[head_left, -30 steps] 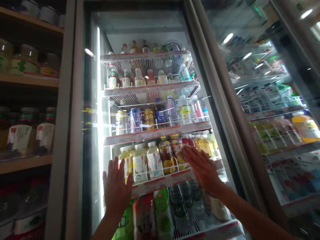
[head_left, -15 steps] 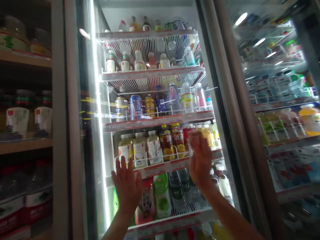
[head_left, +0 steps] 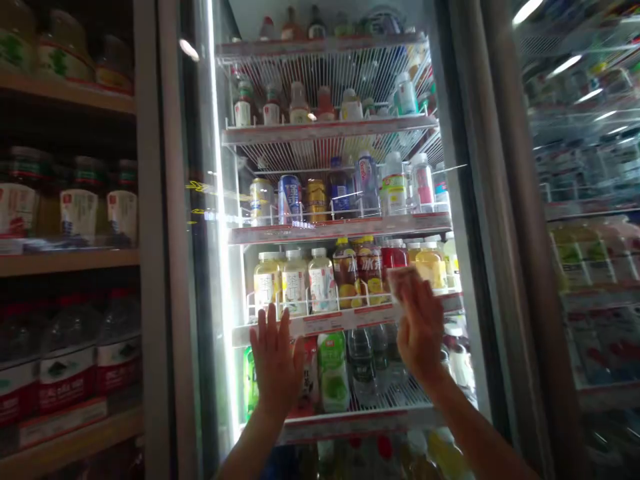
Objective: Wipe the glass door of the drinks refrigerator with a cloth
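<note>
A tall, metal-framed, glass-doored fridge (head_left: 489,200) holds coloured plastic drink bottles (head_left: 322,287) and metal cans (head_left: 289,199). Before them, the left hand (head_left: 277,368) is spread flat; the right hand (head_left: 421,331) grasps a blurred, pale pinkish cloth (head_left: 399,279).

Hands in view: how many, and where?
2: left hand, open, before the lower shelves; right hand, higher, to its right, with a blurred pale cloth. None looks hidden.
</note>
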{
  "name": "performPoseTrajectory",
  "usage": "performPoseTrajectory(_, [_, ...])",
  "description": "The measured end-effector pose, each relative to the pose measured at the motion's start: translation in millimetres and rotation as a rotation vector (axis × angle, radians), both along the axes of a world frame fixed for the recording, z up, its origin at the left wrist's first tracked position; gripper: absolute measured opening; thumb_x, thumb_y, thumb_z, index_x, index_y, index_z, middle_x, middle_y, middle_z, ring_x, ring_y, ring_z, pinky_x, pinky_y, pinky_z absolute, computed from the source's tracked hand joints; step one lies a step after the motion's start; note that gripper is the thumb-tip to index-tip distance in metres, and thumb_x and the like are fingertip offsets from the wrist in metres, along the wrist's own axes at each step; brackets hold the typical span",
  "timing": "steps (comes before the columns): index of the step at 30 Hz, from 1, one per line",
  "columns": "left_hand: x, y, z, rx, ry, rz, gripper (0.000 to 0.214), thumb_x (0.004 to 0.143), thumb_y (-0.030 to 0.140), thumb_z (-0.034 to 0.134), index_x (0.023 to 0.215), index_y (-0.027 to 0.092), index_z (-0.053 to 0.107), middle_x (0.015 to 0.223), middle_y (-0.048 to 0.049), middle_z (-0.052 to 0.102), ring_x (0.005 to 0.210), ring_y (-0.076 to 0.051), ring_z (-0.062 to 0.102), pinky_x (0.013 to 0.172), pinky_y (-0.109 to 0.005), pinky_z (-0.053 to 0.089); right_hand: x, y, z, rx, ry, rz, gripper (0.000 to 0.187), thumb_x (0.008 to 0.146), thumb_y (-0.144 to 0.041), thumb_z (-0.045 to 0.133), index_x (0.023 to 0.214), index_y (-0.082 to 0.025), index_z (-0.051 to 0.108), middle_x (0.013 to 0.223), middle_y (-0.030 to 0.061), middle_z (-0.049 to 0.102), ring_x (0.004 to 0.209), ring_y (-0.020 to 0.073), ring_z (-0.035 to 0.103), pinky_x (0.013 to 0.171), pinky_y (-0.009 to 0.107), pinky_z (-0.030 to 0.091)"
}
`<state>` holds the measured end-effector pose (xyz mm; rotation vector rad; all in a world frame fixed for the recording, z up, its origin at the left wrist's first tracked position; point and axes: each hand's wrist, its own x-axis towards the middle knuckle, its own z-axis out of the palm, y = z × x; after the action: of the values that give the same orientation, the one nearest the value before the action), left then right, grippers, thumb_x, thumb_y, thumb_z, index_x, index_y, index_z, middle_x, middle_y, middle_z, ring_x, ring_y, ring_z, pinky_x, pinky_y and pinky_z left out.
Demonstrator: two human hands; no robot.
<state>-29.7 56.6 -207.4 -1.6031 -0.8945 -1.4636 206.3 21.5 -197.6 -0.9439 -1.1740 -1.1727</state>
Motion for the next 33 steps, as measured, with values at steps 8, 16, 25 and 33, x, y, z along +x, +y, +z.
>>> performPoseTrajectory(8, [5,1,-6.1,-0.01,-0.031,0.008,0.067,0.092,0.024,0.045,0.15,0.022,0.012,0.157,-0.0125,0.018,0.146,-0.027,0.01,0.117,-0.052,0.012,-29,1,-25.4,-0.102,-0.131,0.108,0.069,0.087,-0.008,0.038,0.15,-0.028,0.017,0.147,0.0044,0.042,0.141,0.0238,0.029,0.114,0.05,0.028])
performPoseTrajectory(16, [21,-26,-23.7,-0.058,0.105,-0.285,0.061,0.092,0.015,0.039,0.149,0.026,0.019,0.155,-0.0106,0.026,0.143,-0.022,0.023,0.113,-0.046,0.031,-77,0,-34.5,-0.272,-0.176,0.235,0.073,0.084,-0.01,0.037,0.151,-0.024,0.013,0.15,0.0064,0.037,0.144,0.0231,0.021,0.115,0.05,0.026])
performPoseTrajectory(25, [89,-32,-10.4,-0.067,0.08,-0.394,0.055,0.091,0.019,0.042,0.144,0.017,0.029,0.146,-0.0187,0.038,0.141,-0.027,0.027,0.107,-0.048,0.041,5,-20,-54.2,-0.2,-0.151,0.157,0.069,0.087,-0.019,0.04,0.151,-0.022,0.014,0.152,0.0104,0.032,0.143,0.0251,0.024,0.114,0.056,0.024])
performPoseTrajectory(33, [58,-10,7.7,0.069,0.295,-0.258,0.049,0.087,0.015,0.042,0.135,0.017,0.043,0.142,-0.0111,0.046,0.141,-0.023,0.028,0.113,-0.045,0.034,31,-2,-60.4,-0.112,-0.116,-0.045,0.067,0.088,-0.02,0.043,0.15,-0.023,0.018,0.155,0.0086,0.027,0.143,0.0252,0.025,0.116,0.053,0.018])
